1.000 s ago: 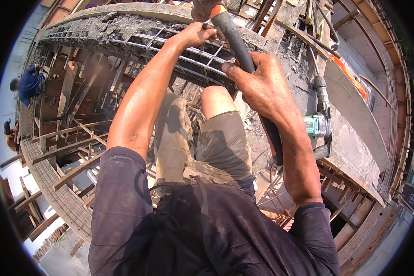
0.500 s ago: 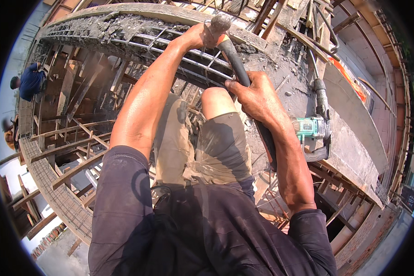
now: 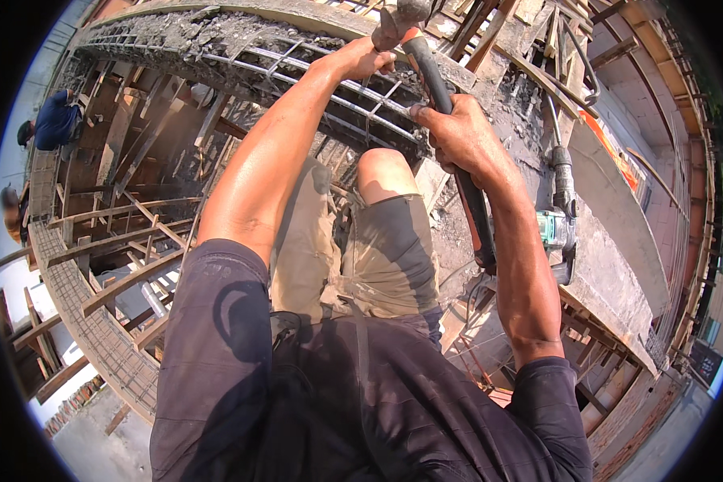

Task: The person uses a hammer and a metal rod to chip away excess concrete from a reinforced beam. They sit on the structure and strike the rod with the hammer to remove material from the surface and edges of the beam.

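My right hand point(image 3: 470, 140) is wrapped round the black handle of a hammer point(image 3: 428, 68) with orange near its head. The handle slants from the top middle down past my right forearm, and the metal head lies at the top edge of the view. Close beside that head is my left hand point(image 3: 365, 60), its fingers curled; what they hold, if anything, is hidden. Beneath my left hand runs a channel of exposed rebar point(image 3: 369, 108) with broken concrete point(image 3: 193, 36) along it. My bent knee point(image 3: 386, 175) is just below the bars.
A teal power breaker point(image 3: 553, 229) lies on the concrete at right, its bit pointing away. Timber props point(image 3: 145, 153) and open gaps fill the left side. A curved mesh-covered formwork strip point(image 3: 96, 329) runs at lower left. A person in blue point(image 3: 56, 120) crouches at far left.
The hammer and my right hand have shifted up and slightly right in view. My left hand, formerly partly behind the hammer head, now shows more of its curled fingers.
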Action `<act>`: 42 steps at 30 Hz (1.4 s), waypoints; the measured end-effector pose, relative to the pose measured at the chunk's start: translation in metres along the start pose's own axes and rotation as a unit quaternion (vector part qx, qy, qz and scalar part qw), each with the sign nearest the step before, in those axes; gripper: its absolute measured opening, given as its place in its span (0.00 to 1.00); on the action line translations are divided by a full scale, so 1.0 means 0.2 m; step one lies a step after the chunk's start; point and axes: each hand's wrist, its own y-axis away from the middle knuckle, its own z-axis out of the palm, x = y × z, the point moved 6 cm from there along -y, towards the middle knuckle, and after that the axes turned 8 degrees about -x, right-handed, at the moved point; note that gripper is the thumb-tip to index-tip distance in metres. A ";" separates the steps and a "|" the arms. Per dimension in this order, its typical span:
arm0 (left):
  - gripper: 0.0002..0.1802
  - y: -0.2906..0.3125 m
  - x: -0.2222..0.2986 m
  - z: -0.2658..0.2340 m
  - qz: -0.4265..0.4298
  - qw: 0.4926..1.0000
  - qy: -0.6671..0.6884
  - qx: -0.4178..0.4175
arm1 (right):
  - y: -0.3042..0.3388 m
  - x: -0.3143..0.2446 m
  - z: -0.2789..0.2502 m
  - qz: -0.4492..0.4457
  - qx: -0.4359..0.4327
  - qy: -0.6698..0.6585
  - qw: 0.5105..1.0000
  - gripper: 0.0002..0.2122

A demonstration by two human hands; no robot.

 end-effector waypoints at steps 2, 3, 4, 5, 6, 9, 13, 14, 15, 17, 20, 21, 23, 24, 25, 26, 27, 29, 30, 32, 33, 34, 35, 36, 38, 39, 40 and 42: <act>0.21 0.03 0.05 0.03 0.079 0.994 -0.042 0.058 | 0.09 0.03 0.04 -0.042 -0.011 0.021 0.999 0.13; 0.21 -0.02 0.04 0.01 0.021 0.998 -0.046 0.037 | 0.12 0.02 0.03 -0.052 -0.001 0.010 0.999 0.13; 0.20 0.01 -0.02 0.01 -0.009 0.999 0.025 0.038 | 0.18 -0.06 0.05 -0.066 0.007 -0.006 0.998 0.13; 0.20 0.01 -0.03 0.01 -0.016 0.999 0.024 0.033 | 0.25 -0.15 0.02 -0.087 0.031 0.007 0.996 0.15; 0.20 0.01 -0.03 0.00 -0.025 0.999 0.025 0.029 | 0.32 -0.27 -0.03 -0.109 0.054 0.022 0.992 0.17; 0.19 0.02 0.02 0.01 -0.043 0.999 0.012 0.011 | 0.53 -0.56 -0.24 -0.303 0.162 -0.076 0.936 0.12; 0.20 -0.01 0.03 0.03 -0.042 0.999 0.008 0.011 | 0.44 -0.70 -0.34 -0.505 0.102 -0.192 0.835 0.14; 0.20 -0.02 0.01 0.04 -0.043 0.999 0.004 0.014 | 0.31 -0.54 -0.27 -0.399 0.147 -0.143 0.894 0.13; 0.18 -0.02 0.00 0.04 -0.050 0.998 -0.023 -0.006 | 0.20 -0.36 -0.21 -0.281 0.173 -0.083 0.940 0.12; 0.16 -0.03 -0.05 0.00 0.018 0.999 0.001 0.038 | 0.00 -0.06 -0.05 -0.028 0.061 0.072 0.995 0.14; 0.14 0.00 -0.01 0.05 0.052 0.996 -0.048 0.049 | 0.09 0.01 0.02 -0.016 0.029 0.057 0.998 0.15; 0.14 -0.01 0.00 0.04 0.038 0.998 -0.031 0.049 | 0.13 -0.04 0.00 -0.037 0.038 0.070 0.996 0.15; 0.16 0.01 -0.02 0.01 0.002 0.999 0.029 0.036 | 0.24 -0.22 -0.05 -0.120 0.074 0.056 0.988 0.15; 0.17 -0.01 0.03 0.04 -0.031 0.999 0.020 0.009 | 0.31 -0.30 -0.12 -0.168 0.099 0.036 0.980 0.16; 0.19 0.02 0.02 0.03 -0.039 0.999 0.008 0.015 | 0.40 -0.44 -0.18 -0.228 0.142 0.022 0.963 0.16; 0.21 0.04 -0.01 0.02 -0.047 0.999 -0.002 0.021 | 0.45 -0.55 -0.25 -0.276 0.144 -0.028 0.950 0.15; 0.21 0.01 0.02 0.01 -0.034 0.999 -0.004 0.027 | 0.53 -0.66 -0.36 -0.321 0.154 -0.067 0.932 0.14; 0.22 0.01 0.00 0.01 -0.029 0.999 -0.016 0.031 | 0.50 -0.69 -0.41 -0.348 0.132 -0.138 0.918 0.14; 0.22 0.00 0.00 0.01 -0.025 0.999 -0.022 0.032 | 0.45 -0.65 -0.36 -0.341 0.145 -0.132 0.920 0.14; 0.23 -0.01 0.01 0.05 -0.022 0.999 -0.027 0.028 | 0.31 -0.50 -0.20 -0.323 0.174 -0.118 0.923 0.15; 0.20 -0.01 -0.01 0.05 -0.026 0.999 -0.028 0.019 | 0.23 -0.40 -0.14 -0.319 0.186 -0.113 0.923 0.15; 0.18 -0.05 0.01 0.06 -0.022 0.999 -0.029 0.009 | 0.05 -0.11 -0.13 -0.098 0.146 0.020 0.984 0.14; 0.19 -0.04 -0.03 0.07 -0.024 0.999 -0.006 0.029 | 0.00 0.03 -0.04 0.014 0.042 0.074 0.996 0.15; 0.19 -0.04 -0.05 0.05 -0.018 0.998 0.012 0.052 | 0.01 0.11 0.02 0.040 0.000 -0.033 0.999 0.16; 0.19 -0.02 -0.07 0.01 0.072 0.991 -0.070 0.094 | 0.12 0.02 0.04 -0.011 0.021 0.058 0.998 0.15; 0.18 -0.01 -0.13 0.03 0.040 0.997 -0.035 0.058 | 0.16 -0.04 0.03 -0.050 0.031 0.070 0.996 0.16; 0.18 -0.06 -0.10 0.01 0.025 0.999 -0.003 0.021 | 0.20 -0.12 -0.01 -0.090 0.057 0.085 0.991 0.16; 0.18 -0.06 -0.07 0.03 -0.020 1.000 -0.017 0.018 | 0.35 -0.33 -0.12 -0.162 0.082 0.010 0.983 0.13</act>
